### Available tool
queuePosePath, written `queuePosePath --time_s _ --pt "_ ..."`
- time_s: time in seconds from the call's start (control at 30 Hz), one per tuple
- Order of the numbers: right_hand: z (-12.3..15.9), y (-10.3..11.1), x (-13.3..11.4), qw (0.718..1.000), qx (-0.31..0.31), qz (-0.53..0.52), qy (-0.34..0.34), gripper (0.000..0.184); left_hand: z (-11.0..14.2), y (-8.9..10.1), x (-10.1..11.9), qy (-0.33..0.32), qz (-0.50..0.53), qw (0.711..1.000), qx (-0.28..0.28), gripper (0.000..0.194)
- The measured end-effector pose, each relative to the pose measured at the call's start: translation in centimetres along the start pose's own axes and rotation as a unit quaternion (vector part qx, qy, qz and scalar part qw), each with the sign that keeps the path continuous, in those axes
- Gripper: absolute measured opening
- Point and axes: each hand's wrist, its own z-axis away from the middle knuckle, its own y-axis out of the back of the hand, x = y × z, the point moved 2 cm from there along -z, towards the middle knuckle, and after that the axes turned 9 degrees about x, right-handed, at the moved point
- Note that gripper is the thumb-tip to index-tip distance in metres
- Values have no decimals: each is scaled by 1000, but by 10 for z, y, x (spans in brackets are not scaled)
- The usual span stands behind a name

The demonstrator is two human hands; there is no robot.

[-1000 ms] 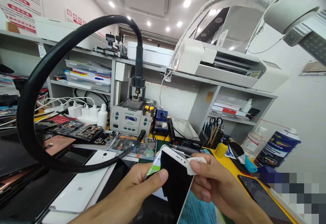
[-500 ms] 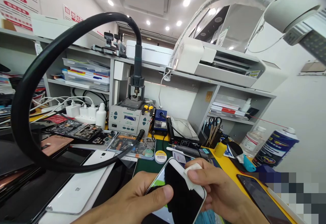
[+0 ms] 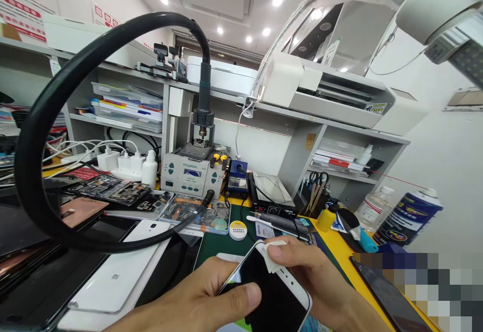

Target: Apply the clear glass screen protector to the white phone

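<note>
A smartphone (image 3: 269, 297) with a white front frame and a dark screen lies tilted in my left hand (image 3: 211, 292). The left thumb rests across its screen, with the other fingers behind it. My right hand (image 3: 317, 276) pinches a small white wipe (image 3: 274, 257) and presses it on the white strip at the phone's top end. The fingers of the right hand are partly hidden behind the phone's edge. Under the phone is a green mat (image 3: 217, 245), and part of another light-coloured item shows beneath.
A black hose (image 3: 33, 120) loops up from the grey soldering station (image 3: 188, 175). A white phone back (image 3: 116, 271) lies at left. Near the mat's middle sits a round tin (image 3: 238, 230). A spray can (image 3: 409, 216) and a dark phone (image 3: 392, 292) are at right.
The wipe has moved left along the phone's top strip, baring the right part with its earpiece. The phone has shifted slightly right and down.
</note>
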Motion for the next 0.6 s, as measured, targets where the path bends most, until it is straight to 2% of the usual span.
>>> queuePosePath --time_s 0.17,0.3,0.6 --pt "-1 -4 0 1000 -12 -27 -8 30 5 2 -4 38 -34 997 53 42" --pt "-1 -6 1 999 -5 -34 -15 29 8 2 0 21 -31 999 37 35" --pt "0 -15 -3 998 52 33 -10 32 5 4 -5 30 -67 997 27 41"
